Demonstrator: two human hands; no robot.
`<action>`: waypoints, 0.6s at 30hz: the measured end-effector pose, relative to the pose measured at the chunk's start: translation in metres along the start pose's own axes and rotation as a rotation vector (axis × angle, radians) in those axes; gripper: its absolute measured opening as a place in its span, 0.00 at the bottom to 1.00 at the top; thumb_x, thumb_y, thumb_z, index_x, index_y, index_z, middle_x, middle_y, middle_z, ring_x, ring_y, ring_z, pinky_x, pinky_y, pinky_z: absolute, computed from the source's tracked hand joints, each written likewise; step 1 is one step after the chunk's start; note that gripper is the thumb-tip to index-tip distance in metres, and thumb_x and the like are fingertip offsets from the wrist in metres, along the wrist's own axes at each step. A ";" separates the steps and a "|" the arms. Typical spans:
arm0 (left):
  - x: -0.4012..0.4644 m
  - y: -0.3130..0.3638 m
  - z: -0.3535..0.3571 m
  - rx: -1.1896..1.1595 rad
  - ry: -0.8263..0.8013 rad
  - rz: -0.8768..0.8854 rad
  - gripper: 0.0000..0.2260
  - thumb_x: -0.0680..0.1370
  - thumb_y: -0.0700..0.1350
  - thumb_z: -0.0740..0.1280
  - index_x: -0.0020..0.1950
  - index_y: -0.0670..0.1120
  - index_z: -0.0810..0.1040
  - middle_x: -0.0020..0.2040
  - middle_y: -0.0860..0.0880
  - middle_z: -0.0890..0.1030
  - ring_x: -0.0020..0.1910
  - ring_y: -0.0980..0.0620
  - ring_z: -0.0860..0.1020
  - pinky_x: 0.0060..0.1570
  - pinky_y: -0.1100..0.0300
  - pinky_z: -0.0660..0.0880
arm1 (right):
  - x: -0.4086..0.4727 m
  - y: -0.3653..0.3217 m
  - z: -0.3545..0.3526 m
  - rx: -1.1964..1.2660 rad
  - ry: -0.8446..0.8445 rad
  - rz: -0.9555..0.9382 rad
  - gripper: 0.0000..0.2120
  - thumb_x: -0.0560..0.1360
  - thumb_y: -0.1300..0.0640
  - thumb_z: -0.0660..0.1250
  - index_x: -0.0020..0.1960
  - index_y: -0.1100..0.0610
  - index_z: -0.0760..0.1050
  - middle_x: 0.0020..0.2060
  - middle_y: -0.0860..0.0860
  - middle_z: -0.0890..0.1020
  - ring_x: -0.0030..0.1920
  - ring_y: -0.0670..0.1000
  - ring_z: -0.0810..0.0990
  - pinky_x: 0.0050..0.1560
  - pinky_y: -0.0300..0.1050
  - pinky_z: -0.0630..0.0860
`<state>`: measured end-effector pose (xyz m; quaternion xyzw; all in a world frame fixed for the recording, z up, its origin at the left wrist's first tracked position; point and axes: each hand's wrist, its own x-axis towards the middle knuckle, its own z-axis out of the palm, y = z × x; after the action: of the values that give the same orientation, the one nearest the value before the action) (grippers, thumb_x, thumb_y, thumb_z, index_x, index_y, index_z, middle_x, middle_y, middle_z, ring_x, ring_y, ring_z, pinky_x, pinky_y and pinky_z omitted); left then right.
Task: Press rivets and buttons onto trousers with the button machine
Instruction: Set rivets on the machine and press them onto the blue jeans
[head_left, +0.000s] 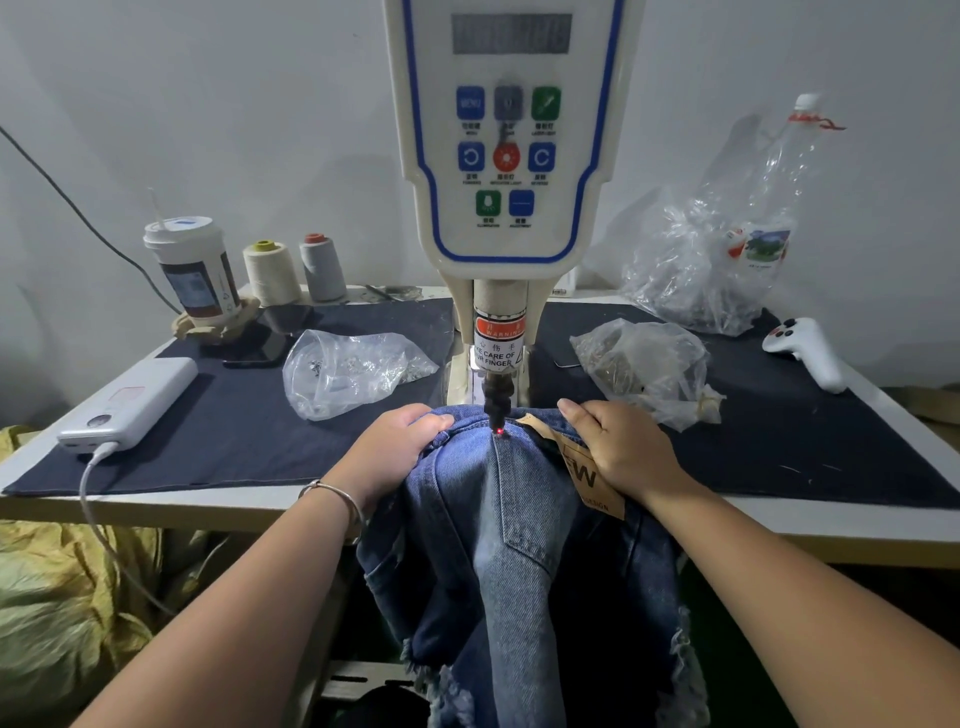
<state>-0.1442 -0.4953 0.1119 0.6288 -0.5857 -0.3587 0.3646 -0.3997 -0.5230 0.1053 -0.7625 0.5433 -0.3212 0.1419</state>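
At the worktop's (779, 530) front edge, the trousers (514, 519) lay under the button machine (498, 208). The left hand (400, 441) gripped the waistband; the right hand (618, 447) pressed flat, fingers straight.

We count two thread cones (271, 272), three plastic bags (353, 370), one cup (193, 270), one power bank (130, 402), one bottle (779, 182), one white controller (805, 351)
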 end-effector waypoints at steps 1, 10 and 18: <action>0.001 0.001 -0.001 -0.004 -0.005 -0.002 0.17 0.79 0.50 0.66 0.30 0.50 0.71 0.30 0.54 0.70 0.30 0.57 0.67 0.37 0.58 0.64 | 0.000 0.000 0.000 -0.003 0.002 -0.005 0.26 0.81 0.45 0.57 0.27 0.54 0.59 0.22 0.47 0.64 0.25 0.47 0.65 0.32 0.47 0.64; 0.000 0.001 -0.002 -0.021 -0.015 -0.011 0.19 0.78 0.52 0.66 0.28 0.52 0.71 0.28 0.57 0.70 0.28 0.59 0.67 0.37 0.57 0.64 | -0.001 -0.001 0.001 0.060 0.045 -0.041 0.26 0.81 0.47 0.59 0.26 0.53 0.57 0.20 0.46 0.62 0.24 0.47 0.63 0.30 0.50 0.63; -0.011 0.004 -0.008 -0.258 -0.048 -0.068 0.21 0.68 0.62 0.66 0.40 0.43 0.80 0.40 0.46 0.82 0.41 0.51 0.76 0.48 0.53 0.71 | 0.011 -0.027 -0.016 0.204 0.089 -0.041 0.27 0.81 0.51 0.60 0.25 0.54 0.58 0.19 0.46 0.64 0.22 0.45 0.65 0.28 0.37 0.61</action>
<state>-0.1399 -0.4844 0.1197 0.5873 -0.5218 -0.4582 0.4158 -0.3882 -0.5209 0.1363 -0.7400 0.4979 -0.4113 0.1879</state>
